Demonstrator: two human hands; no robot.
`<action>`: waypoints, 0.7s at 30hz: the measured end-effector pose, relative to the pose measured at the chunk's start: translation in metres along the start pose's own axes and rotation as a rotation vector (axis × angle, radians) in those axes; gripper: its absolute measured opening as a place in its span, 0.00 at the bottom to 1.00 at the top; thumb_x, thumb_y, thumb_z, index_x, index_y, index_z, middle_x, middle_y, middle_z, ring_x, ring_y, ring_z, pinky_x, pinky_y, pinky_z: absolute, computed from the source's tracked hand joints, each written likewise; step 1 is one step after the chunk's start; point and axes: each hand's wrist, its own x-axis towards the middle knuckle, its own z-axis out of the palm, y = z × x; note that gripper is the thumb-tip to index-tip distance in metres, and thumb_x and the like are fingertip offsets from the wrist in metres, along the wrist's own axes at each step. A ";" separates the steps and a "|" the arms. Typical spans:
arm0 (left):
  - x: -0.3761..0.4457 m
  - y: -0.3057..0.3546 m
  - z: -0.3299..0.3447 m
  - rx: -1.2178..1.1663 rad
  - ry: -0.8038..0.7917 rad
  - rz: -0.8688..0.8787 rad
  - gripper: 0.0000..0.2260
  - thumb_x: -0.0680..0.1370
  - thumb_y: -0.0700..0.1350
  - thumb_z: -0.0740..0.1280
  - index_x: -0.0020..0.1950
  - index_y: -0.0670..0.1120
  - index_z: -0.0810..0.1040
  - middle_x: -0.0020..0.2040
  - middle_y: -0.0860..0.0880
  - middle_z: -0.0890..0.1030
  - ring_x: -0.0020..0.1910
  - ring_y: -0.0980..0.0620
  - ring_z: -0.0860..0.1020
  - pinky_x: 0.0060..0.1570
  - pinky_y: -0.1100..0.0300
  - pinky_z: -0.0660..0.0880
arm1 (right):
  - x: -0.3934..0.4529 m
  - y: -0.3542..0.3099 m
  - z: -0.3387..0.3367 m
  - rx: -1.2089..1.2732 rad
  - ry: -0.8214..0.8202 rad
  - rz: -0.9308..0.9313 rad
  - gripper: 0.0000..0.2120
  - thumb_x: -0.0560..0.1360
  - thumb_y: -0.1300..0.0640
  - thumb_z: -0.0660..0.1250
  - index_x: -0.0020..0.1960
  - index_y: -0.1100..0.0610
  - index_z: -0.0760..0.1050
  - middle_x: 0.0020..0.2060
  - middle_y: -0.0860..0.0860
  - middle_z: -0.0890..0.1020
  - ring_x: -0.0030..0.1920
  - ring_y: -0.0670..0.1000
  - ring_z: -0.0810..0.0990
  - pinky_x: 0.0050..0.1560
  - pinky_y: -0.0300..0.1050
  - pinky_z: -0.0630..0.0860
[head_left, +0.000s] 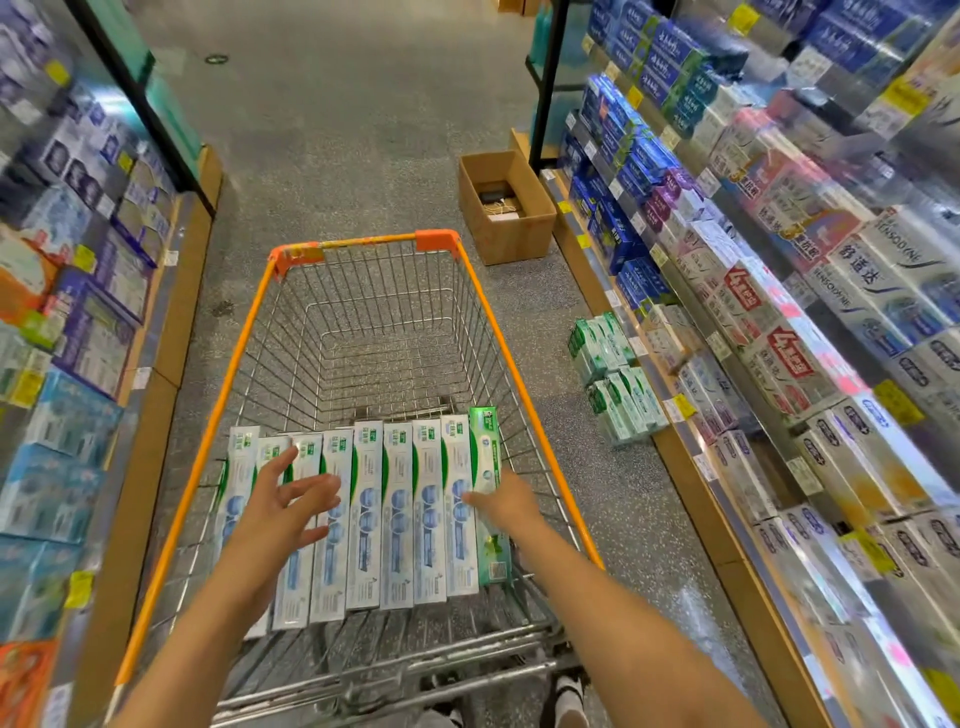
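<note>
Hands apart over the cart's near end. Left hand (283, 512) hovers, fingers spread, above the row of long white-and-blue cardboard toothpaste boxes (397, 514). Right hand (506, 501) lies against the green cardboard toothpaste box (484, 452) at the row's right end; cannot tell if it grips. Boxes lie side by side inside the orange-rimmed wire shopping cart (363, 240). Likely light and stiff, with corners that dent; best pinched across the long sides, mid-length. Green-and-white box bundles (613, 379) sit on the floor, right.

Speckled grey floor (337, 130) stretches ahead of my fingers (311, 488); stocked shelves (779, 291) flank them, cardboard box (524, 228) farther ahead-right.
</note>
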 end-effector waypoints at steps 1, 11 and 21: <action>-0.001 0.001 0.000 -0.004 -0.009 -0.001 0.29 0.77 0.45 0.66 0.75 0.54 0.58 0.57 0.48 0.76 0.53 0.49 0.78 0.55 0.47 0.73 | -0.001 0.000 -0.003 -0.019 -0.019 -0.012 0.29 0.72 0.49 0.72 0.68 0.60 0.68 0.64 0.55 0.76 0.61 0.56 0.76 0.58 0.47 0.75; -0.014 0.059 0.076 -0.047 -0.013 0.183 0.23 0.78 0.44 0.64 0.71 0.49 0.63 0.57 0.44 0.78 0.55 0.45 0.78 0.55 0.47 0.73 | -0.117 0.003 -0.172 0.275 0.395 -0.446 0.24 0.75 0.54 0.69 0.68 0.54 0.67 0.56 0.47 0.75 0.51 0.48 0.77 0.50 0.40 0.72; -0.048 0.044 0.385 -0.023 -0.396 0.117 0.22 0.73 0.43 0.70 0.64 0.49 0.68 0.51 0.46 0.80 0.46 0.50 0.80 0.40 0.57 0.73 | -0.146 0.201 -0.363 0.413 0.604 -0.236 0.12 0.75 0.55 0.69 0.56 0.50 0.71 0.51 0.49 0.79 0.46 0.41 0.77 0.47 0.35 0.74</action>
